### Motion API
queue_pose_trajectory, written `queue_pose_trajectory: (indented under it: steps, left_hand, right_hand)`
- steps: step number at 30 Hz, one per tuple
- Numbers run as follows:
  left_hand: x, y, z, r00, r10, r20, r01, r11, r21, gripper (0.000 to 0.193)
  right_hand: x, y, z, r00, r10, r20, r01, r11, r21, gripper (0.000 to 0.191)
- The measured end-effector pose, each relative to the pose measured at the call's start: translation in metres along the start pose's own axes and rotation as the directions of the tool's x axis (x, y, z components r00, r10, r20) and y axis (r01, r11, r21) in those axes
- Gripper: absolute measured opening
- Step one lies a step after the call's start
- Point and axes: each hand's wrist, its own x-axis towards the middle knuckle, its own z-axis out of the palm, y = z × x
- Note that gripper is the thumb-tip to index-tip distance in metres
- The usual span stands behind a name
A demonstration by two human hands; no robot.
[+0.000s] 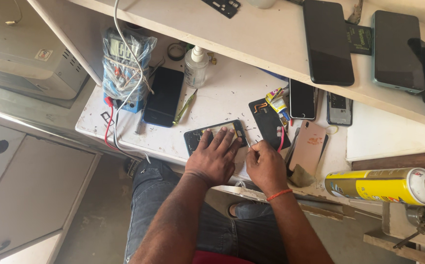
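Two bare hands over a white tabletop [222, 93]: opened phone frame [216, 136], long axis running left to right, lying at the near edge. Left hand [214, 157] spread flat, fingers [219, 139] pinning it from above. Right hand [266, 166] just beside its right end, closed around a thin metal tool [247, 143].

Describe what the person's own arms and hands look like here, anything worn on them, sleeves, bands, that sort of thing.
Both forearms are bare, with no sleeves in view. The right hand has a thin orange-red thread band tied around its wrist. The left hand wears nothing: no ring, watch or glove shows. Neither hand is gloved. Below the arms, dark grey denim trousers show over the lap.
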Motion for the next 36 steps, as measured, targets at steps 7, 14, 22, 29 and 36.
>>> queue_pose_trajectory:
  steps: [7, 14, 22, 29, 36]
  left_hand:
    - [0.0, 0.0, -0.001, 1.0, 0.011, -0.007, -0.011, 1.0, 0.001, 0.068]
    - [0.0, -0.001, -0.001, 1.0, 0.017, 0.018, -0.017, 1.0, -0.013, 0.068]
    - [0.0, -0.001, -0.002, 1.0, 0.016, -0.009, -0.016, 1.0, -0.015, 0.069]
    - [-0.001, -0.002, 0.002, 1.0, 0.023, -0.007, -0.023, 1.0, -0.017, 0.068]
    - [-0.002, -0.002, 0.005, 1.0, 0.025, -0.008, -0.025, 0.999, -0.025, 0.069]
  right_hand:
    - [0.005, 0.001, 0.002, 0.998, -0.062, -0.023, 0.06, 0.995, -0.077, 0.009]
    - [0.014, 0.001, 0.002, 0.995, -0.097, 0.021, 0.099, 0.976, -0.194, 0.01]
    - [0.002, -0.001, -0.01, 0.99, -0.127, 0.068, 0.141, 0.952, -0.273, 0.01]
    - [0.019, -0.004, -0.005, 0.976, -0.207, 0.071, 0.219, 0.933, -0.286, 0.011]
    - [0.039, -0.007, -0.006, 0.969, -0.208, 0.136, 0.242, 0.913, -0.327, 0.012]
